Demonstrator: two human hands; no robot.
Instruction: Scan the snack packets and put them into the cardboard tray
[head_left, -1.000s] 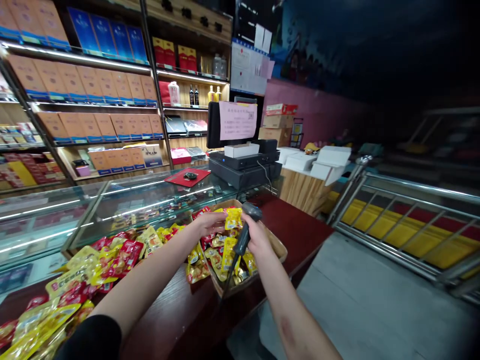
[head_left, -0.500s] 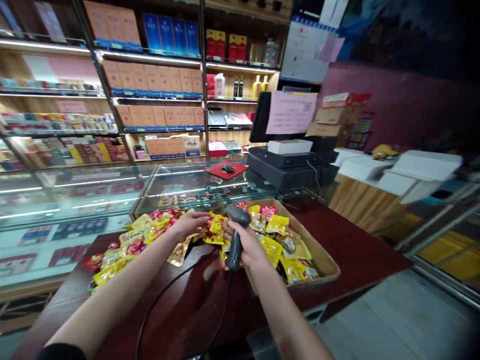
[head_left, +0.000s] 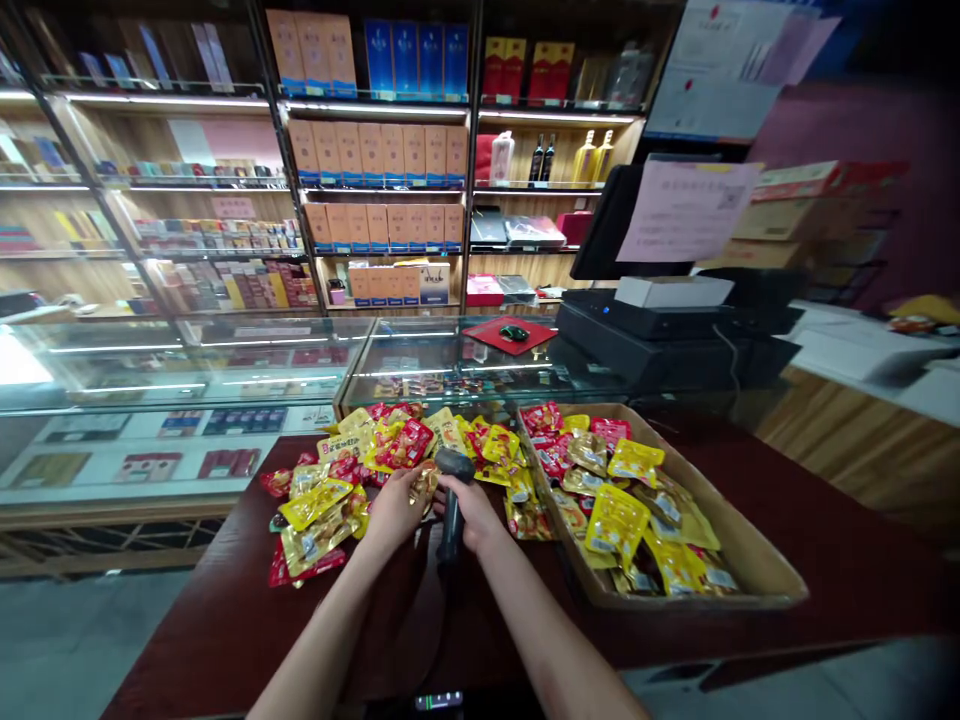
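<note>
My left hand (head_left: pixel 391 510) pinches a small gold snack packet (head_left: pixel 424 483) in its fingertips, holding it up close to the scanner head. My right hand (head_left: pixel 472 512) is wrapped around the grip of a black handheld barcode scanner (head_left: pixel 452 525), whose head (head_left: pixel 454 462) tilts toward that packet. Loose red and yellow snack packets (head_left: pixel 319 515) lie heaped on the counter under and left of my left hand. To the right of my right hand stands a shallow cardboard tray (head_left: pixel 750 550) filled with similar packets.
The dark red counter top (head_left: pixel 187 620) runs under everything. Behind it stands a glass display case (head_left: pixel 187 365), with a red mat (head_left: pixel 511 335) on top. A black till terminal (head_left: pixel 660 330) stands to the right, before shelves of boxed goods and bottles (head_left: pixel 375 150).
The view has turned, so the tray now sits right of my hands. My hands have drawn closer together over the loose packets, and the scanner head now points at the gold packet.
</note>
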